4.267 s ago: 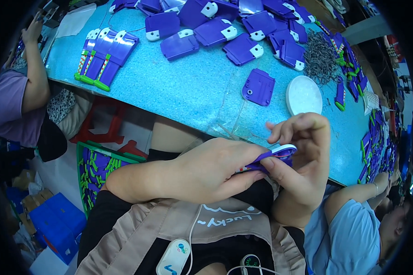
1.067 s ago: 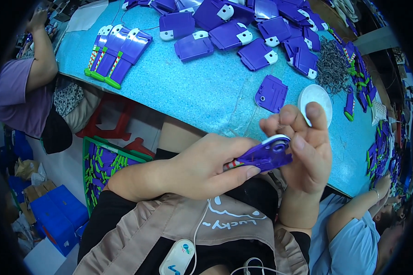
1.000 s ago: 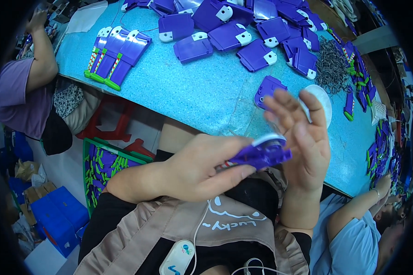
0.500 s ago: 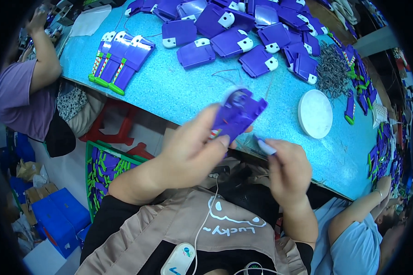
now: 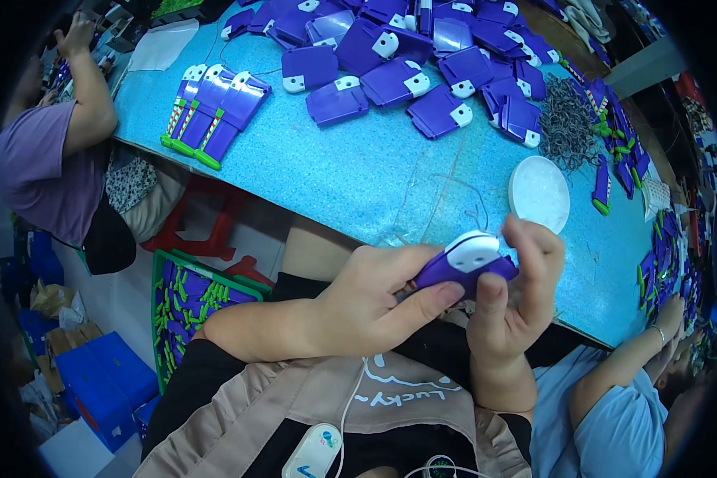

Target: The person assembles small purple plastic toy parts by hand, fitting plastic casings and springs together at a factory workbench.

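Observation:
My left hand (image 5: 394, 291) grips a purple plastic toy wing (image 5: 462, 279), its thumb pressed along the near face. A white cap (image 5: 474, 249) with small dark holes sits on the wing's upper edge. At the wing's right end, my right hand (image 5: 518, 295) has its thumb against the purple plastic and other fingers behind it. The index finger of that hand is bent and raised beside the cap. The wing is tilted over the table's near edge, and its lower left part is hidden by my left hand.
Many purple panels with white corners (image 5: 366, 48) are heaped at the back of the blue table (image 5: 311, 175). Finished-looking wings (image 5: 215, 111) lie left. A white round dish (image 5: 539, 195) and grey metal pieces (image 5: 567, 123) are right. A green crate (image 5: 207, 279) stands below; co-workers sit both sides.
The wing has turned from an exposed inner side to its smooth face with the white cap on top. My right hand, earlier apart with a white piece, has come up to the wing.

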A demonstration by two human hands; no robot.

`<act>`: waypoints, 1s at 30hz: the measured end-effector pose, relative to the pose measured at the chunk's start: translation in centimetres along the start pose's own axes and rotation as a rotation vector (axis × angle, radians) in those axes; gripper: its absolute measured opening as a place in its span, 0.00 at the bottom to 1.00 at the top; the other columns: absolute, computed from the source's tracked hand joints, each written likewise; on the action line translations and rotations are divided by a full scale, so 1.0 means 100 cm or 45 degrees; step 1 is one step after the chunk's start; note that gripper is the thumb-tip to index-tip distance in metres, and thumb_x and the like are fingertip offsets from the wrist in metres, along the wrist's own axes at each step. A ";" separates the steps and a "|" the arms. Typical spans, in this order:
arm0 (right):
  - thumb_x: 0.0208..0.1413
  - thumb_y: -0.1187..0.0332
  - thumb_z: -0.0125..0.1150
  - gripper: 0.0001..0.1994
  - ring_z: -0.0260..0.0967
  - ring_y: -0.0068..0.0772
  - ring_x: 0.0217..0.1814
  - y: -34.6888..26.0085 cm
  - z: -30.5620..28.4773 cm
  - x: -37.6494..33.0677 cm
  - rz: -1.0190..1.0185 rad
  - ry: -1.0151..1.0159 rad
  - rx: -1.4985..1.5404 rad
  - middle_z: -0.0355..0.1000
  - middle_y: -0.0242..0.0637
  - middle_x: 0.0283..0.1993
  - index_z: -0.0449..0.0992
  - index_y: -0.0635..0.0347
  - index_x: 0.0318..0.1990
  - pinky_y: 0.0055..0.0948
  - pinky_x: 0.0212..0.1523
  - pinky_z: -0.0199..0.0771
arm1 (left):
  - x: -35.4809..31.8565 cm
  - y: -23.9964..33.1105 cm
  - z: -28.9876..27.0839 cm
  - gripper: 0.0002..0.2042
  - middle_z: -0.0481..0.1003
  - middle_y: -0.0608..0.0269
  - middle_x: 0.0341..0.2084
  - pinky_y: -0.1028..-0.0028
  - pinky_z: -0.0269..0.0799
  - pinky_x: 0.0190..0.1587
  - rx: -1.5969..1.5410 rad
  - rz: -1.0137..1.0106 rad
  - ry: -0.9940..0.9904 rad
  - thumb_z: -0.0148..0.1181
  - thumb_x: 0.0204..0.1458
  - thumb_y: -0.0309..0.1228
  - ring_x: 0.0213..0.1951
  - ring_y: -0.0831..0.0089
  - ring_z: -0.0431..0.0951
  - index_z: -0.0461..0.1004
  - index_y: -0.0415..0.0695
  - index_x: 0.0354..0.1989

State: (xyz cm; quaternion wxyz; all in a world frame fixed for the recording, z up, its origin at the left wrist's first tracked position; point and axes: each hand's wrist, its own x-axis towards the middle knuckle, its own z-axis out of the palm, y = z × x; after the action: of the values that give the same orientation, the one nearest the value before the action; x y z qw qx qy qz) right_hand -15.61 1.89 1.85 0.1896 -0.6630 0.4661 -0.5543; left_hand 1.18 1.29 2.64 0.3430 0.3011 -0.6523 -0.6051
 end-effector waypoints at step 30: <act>0.33 0.66 0.74 0.36 0.70 0.26 0.33 -0.009 -0.008 0.006 0.350 -0.538 0.196 0.71 0.36 0.30 0.61 0.68 0.52 0.25 0.34 0.66 | -0.001 -0.008 -0.015 0.14 0.72 0.62 0.41 0.79 0.68 0.46 -1.048 -0.084 0.345 0.51 0.56 0.28 0.42 0.79 0.72 0.65 0.36 0.49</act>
State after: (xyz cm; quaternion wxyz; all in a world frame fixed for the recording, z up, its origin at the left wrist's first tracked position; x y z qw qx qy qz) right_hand -16.02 2.07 3.13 0.4062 -0.6780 0.4583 -0.4065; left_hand 2.49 0.43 1.90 0.4973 0.2366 -0.2957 -0.7805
